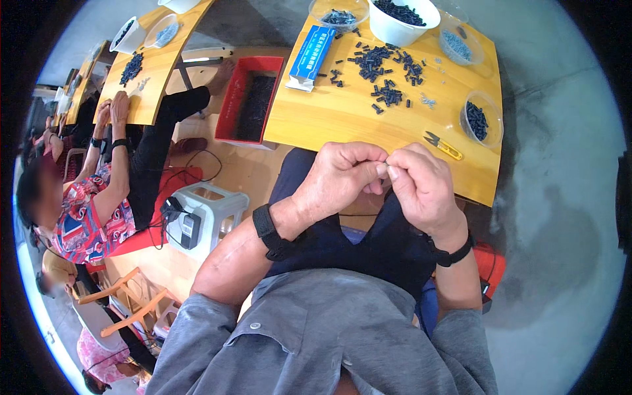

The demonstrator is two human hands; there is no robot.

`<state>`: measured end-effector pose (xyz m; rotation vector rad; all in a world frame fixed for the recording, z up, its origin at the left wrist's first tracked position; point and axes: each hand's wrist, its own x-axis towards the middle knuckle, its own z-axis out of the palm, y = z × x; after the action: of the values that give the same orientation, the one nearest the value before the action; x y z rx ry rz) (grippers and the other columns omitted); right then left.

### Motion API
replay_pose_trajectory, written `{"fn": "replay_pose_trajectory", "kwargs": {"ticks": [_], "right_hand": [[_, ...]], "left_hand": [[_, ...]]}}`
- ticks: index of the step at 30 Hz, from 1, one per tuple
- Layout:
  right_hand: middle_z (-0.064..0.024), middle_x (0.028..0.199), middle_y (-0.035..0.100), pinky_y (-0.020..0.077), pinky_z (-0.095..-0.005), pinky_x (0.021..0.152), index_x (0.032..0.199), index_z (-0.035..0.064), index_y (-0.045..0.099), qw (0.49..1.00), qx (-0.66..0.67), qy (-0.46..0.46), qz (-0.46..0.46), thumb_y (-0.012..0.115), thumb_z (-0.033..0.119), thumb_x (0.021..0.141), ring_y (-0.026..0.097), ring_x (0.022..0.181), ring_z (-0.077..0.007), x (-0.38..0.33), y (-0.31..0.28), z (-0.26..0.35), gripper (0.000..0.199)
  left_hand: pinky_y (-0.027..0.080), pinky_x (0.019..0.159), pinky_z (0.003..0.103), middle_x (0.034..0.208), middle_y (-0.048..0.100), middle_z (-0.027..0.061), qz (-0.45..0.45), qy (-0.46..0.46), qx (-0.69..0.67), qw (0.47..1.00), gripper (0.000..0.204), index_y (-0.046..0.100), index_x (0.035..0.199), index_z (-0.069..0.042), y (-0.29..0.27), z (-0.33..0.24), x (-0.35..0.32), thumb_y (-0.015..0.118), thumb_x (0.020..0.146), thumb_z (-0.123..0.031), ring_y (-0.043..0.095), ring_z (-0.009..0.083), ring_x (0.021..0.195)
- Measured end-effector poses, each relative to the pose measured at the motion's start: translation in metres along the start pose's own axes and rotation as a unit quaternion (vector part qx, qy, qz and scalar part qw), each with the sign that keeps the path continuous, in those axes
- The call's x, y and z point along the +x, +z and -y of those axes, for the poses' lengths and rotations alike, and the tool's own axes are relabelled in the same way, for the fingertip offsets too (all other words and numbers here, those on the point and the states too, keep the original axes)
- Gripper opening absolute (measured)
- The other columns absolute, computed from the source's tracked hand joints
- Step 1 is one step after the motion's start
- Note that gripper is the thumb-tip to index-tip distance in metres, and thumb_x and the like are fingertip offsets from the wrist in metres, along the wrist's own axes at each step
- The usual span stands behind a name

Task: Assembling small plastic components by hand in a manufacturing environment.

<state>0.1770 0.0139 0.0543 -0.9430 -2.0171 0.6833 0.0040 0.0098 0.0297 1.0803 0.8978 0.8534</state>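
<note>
From the head camera, the left hand (342, 174) and the right hand (421, 184) meet over the lap, fingertips pinched together on something too small to identify. Just beyond them, on the yellow wooden table (329, 118), lie yellow thread snips (442, 145) and scattered small black parts (385, 72).

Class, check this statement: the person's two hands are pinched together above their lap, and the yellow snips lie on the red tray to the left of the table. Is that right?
One detail is wrong. The left hand and right hand do meet fingertip to fingertip above the lap, but the yellow snips lie on the wooden table, near its front edge, not on the red tray. The head view shows it.
</note>
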Motion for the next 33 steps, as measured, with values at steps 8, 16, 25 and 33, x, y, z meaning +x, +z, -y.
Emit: {"fn": "replay_pose_trajectory", "kwargs": {"ticks": [8, 16, 25, 33], "right_hand": [[-0.0015, 0.063, 0.053, 0.0414, -0.0251, 0.049, 0.085, -0.0011, 0.058, 0.924, 0.245, 0.292, 0.042, 0.056, 0.007, 0.087, 0.05, 0.054, -0.0059, -0.013, 0.0, -0.04, 0.008], [-0.0185, 0.079, 0.059, 0.046, -0.0422, 0.066, 0.086, 0.0015, 0.058, 0.972, -0.097, 0.212, -0.003, 0.06, 0.01, 0.079, 0.058, 0.076, -0.0368, 0.012, 0.035, -0.123, 0.011], [-0.0177, 0.083, 0.061, 0.0472, -0.0464, 0.07, 0.09, 0.0042, 0.059, 0.955, -0.219, 0.196, 0.047, 0.059, 0.017, 0.082, 0.059, 0.08, -0.0369, 0.026, 0.05, -0.134, 0.015], [-0.0176, 0.086, 0.06, 0.0473, -0.0465, 0.071, 0.085, 0.0018, 0.058, 0.939, -0.268, 0.205, 0.059, 0.054, 0.018, 0.086, 0.059, 0.082, -0.0371, 0.022, 0.05, -0.142, 0.016]], "left_hand": [[0.05, 0.06, 0.022, 0.074, 0.062, 0.0016, -0.002, -0.051, -0.012, 0.999, 0.009, 0.064, 0.092, 0.001, 0.007, 0.013, -0.001, 0.057, 0.089, -0.003, 0.058, 0.007, 0.064], [0.05, 0.058, 0.021, 0.075, 0.061, 0.001, 0.009, -0.062, -0.021, 0.998, 0.008, 0.063, 0.092, 0.001, 0.008, 0.022, 0.0, 0.059, 0.088, -0.004, 0.058, 0.0067, 0.063], [0.049, 0.057, 0.021, 0.074, 0.062, 0.0013, -0.024, -0.071, 0.011, 0.997, 0.009, 0.063, 0.093, 0.002, 0.001, 0.033, 0.006, 0.061, 0.087, -0.005, 0.058, 0.0066, 0.061], [0.049, 0.059, 0.021, 0.08, 0.063, 0.003, -0.037, -0.057, -0.026, 0.997, 0.011, 0.062, 0.096, 0.002, -0.006, 0.029, 0.012, 0.059, 0.089, -0.006, 0.059, 0.008, 0.064]]}}
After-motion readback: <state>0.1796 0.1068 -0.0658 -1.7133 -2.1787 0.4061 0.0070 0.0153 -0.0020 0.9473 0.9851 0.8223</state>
